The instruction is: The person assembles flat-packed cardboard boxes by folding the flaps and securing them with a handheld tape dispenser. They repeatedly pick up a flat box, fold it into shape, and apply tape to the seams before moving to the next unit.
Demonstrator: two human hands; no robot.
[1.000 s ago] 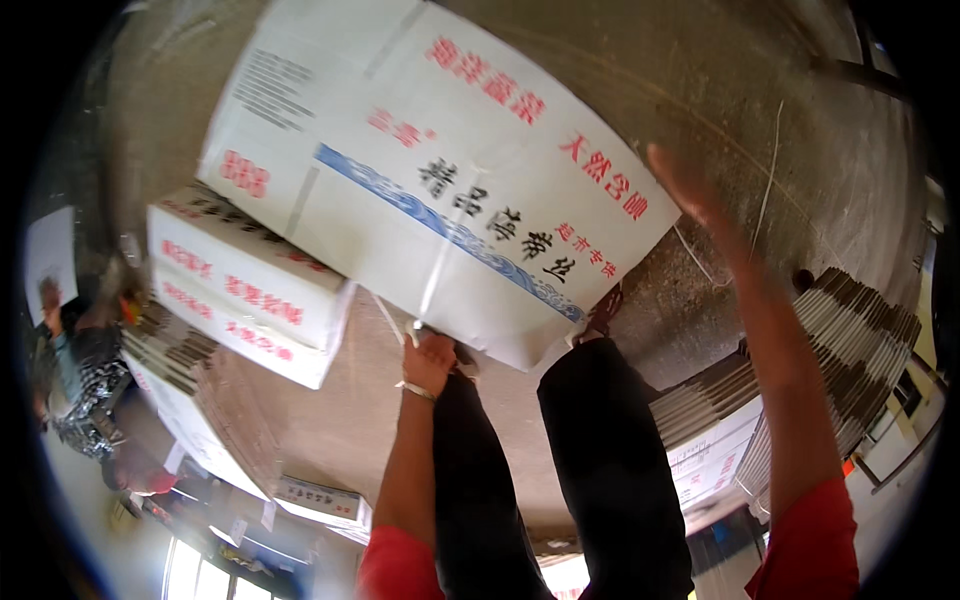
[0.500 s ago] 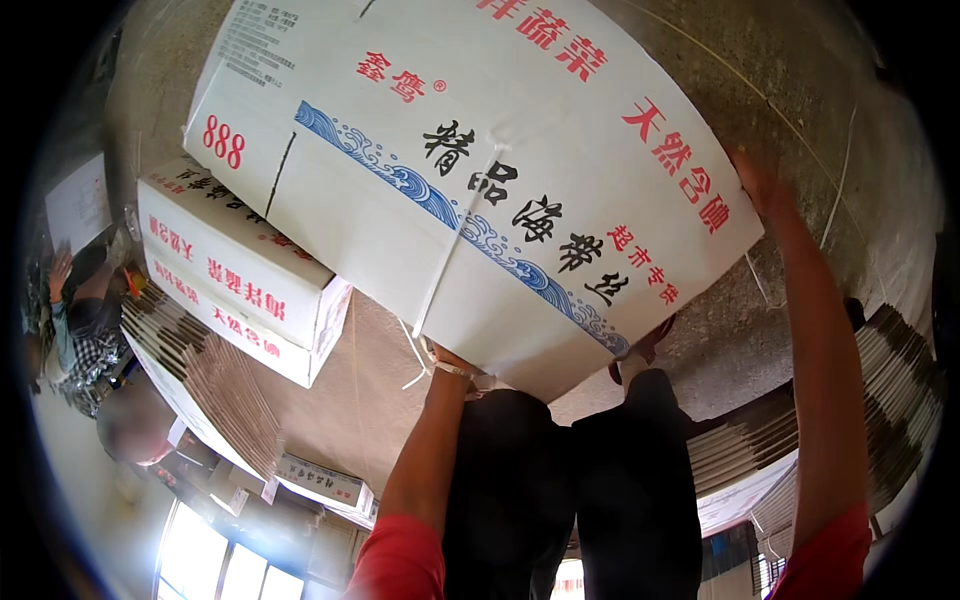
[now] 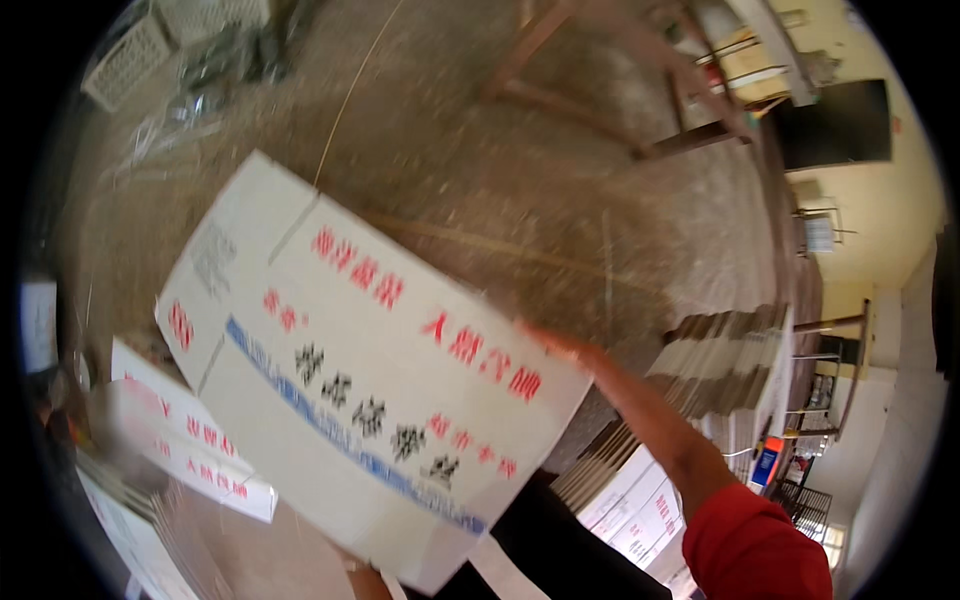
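Note:
A big white cardboard box [image 3: 370, 370] with red and blue print is tilted in the air in front of me, filling the middle of the view. My right hand [image 3: 560, 345] presses against its right edge, the red-sleeved arm stretching in from the lower right. My left hand is hidden under the box's lower edge; only a bit of wrist [image 3: 365, 583] shows there. My black trousers [image 3: 560, 550] are below the box.
A second white printed box [image 3: 190, 445] lies at the left on flattened cartons. Stacks of flat cartons [image 3: 720, 360] stand at the right. A wooden frame [image 3: 640, 100] and white crates [image 3: 130, 55] sit on the concrete floor beyond.
The box has dropped lower in the view and tilted, uncovering much of the floor beyond. My left hand, seen before on the box's strap, is now hidden behind the box.

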